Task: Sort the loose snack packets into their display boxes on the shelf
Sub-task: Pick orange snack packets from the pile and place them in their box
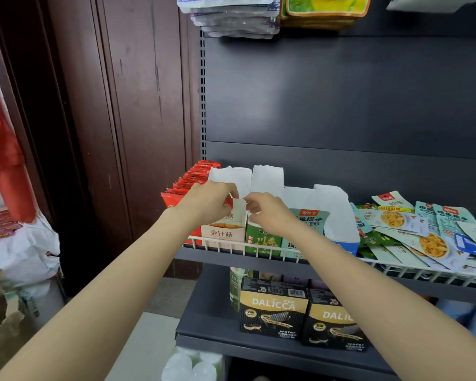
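Observation:
Both hands meet over the cream enoki display box [222, 234] on the wire-fronted shelf [259, 247]. My left hand [209, 200] grips a small cream and red snack packet [236, 208] just above that box. My right hand [268, 211] pinches the packet's right edge with curled fingers. To the right stand a green display box [260, 242], a teal one [309, 220] and a blue one [345, 244], each with a white raised back flap. A heap of loose snack packets [421, 235] lies on the shelf's right part.
Red packets [195, 177] stand in a row at the shelf's left end. Two black DALICCA wafer boxes [274, 306] sit on the lower shelf. Stacked packets [231, 17] lie on the shelf above. A dark wooden door [107, 119] and white sacks [25, 248] stand at left.

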A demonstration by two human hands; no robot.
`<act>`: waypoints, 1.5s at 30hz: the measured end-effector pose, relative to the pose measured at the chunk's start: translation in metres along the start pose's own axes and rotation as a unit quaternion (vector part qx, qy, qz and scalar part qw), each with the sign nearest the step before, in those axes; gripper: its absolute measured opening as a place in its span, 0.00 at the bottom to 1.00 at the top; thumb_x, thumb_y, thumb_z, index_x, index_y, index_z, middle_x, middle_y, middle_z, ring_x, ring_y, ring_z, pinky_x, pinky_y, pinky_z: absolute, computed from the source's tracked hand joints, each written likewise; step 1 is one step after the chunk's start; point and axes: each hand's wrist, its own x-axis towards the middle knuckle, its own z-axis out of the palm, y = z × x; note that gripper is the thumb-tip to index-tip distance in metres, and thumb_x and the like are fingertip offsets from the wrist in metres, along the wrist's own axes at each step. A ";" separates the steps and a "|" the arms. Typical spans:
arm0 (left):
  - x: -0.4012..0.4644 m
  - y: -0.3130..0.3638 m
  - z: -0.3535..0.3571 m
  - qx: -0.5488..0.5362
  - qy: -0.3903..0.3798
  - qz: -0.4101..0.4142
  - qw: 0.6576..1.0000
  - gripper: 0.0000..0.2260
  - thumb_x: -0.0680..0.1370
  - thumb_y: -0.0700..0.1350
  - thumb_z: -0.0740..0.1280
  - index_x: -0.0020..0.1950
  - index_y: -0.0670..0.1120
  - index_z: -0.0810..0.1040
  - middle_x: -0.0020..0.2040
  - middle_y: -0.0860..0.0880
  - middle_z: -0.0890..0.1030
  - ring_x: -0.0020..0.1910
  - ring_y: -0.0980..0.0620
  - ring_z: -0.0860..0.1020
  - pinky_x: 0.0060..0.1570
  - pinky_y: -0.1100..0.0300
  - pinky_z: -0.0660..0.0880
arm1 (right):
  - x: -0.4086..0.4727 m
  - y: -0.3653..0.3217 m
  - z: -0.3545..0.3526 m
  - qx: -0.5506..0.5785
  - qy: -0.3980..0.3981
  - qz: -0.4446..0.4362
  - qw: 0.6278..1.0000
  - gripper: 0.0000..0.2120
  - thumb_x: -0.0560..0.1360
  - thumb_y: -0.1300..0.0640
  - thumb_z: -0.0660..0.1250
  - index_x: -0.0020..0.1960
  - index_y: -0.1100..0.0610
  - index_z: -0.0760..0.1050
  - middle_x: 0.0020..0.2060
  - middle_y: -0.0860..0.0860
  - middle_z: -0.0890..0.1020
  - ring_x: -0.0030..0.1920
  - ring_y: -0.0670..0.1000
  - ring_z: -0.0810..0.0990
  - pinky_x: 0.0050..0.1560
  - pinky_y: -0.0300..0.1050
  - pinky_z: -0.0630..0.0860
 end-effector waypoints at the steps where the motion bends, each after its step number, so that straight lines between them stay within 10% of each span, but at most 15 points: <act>1: -0.001 0.001 -0.001 -0.008 -0.002 -0.001 1.000 0.15 0.77 0.43 0.63 0.64 0.50 0.72 0.56 0.50 0.80 0.56 0.49 0.77 0.57 0.49 0.73 | -0.002 0.000 -0.004 -0.005 0.004 -0.007 1.000 0.22 0.76 0.72 0.58 0.68 0.58 0.70 0.61 0.55 0.77 0.62 0.53 0.74 0.62 0.44 0.70; 11: 0.017 0.089 -0.006 -0.135 0.140 0.056 0.979 0.11 0.78 0.42 0.60 0.58 0.46 0.77 0.54 0.50 0.80 0.55 0.50 0.76 0.57 0.50 0.72 | -0.050 0.040 -0.086 0.058 0.247 0.003 0.967 0.13 0.77 0.65 0.60 0.57 0.55 0.78 0.51 0.49 0.81 0.50 0.45 0.77 0.50 0.32 0.70; 14: 0.034 0.145 0.003 -0.184 0.125 0.118 0.968 0.10 0.78 0.40 0.60 0.56 0.44 0.76 0.52 0.47 0.79 0.53 0.48 0.75 0.54 0.53 0.73 | -0.065 0.081 -0.110 0.061 0.279 0.055 0.957 0.12 0.77 0.65 0.61 0.54 0.56 0.80 0.51 0.51 0.83 0.52 0.48 0.79 0.53 0.41 0.74; 28: 0.112 0.301 0.124 0.048 -0.113 0.098 0.988 0.15 0.77 0.32 0.58 0.64 0.35 0.70 0.63 0.38 0.73 0.62 0.41 0.73 0.58 0.53 0.71 | -0.090 0.263 -0.123 -0.157 0.055 0.190 0.968 0.25 0.77 0.64 0.57 0.74 0.57 0.61 0.73 0.54 0.63 0.72 0.56 0.62 0.69 0.48 0.61; 35: 0.114 0.302 0.118 0.090 -0.043 0.121 0.988 0.16 0.77 0.30 0.58 0.63 0.38 0.71 0.61 0.41 0.75 0.60 0.41 0.76 0.51 0.53 0.73 | -0.084 0.278 -0.123 -0.128 0.051 0.195 0.971 0.24 0.76 0.68 0.55 0.71 0.57 0.67 0.70 0.55 0.68 0.69 0.57 0.67 0.65 0.49 0.66; 45: 0.112 0.266 0.047 -0.311 0.093 0.033 0.945 0.09 0.75 0.39 0.62 0.42 0.38 0.81 0.40 0.40 0.82 0.40 0.44 0.79 0.40 0.56 0.75 | -0.117 0.201 -0.135 0.150 0.125 0.080 0.977 0.48 0.68 0.58 0.76 0.76 0.44 0.48 0.66 0.43 0.67 0.67 0.41 0.64 0.61 0.35 0.62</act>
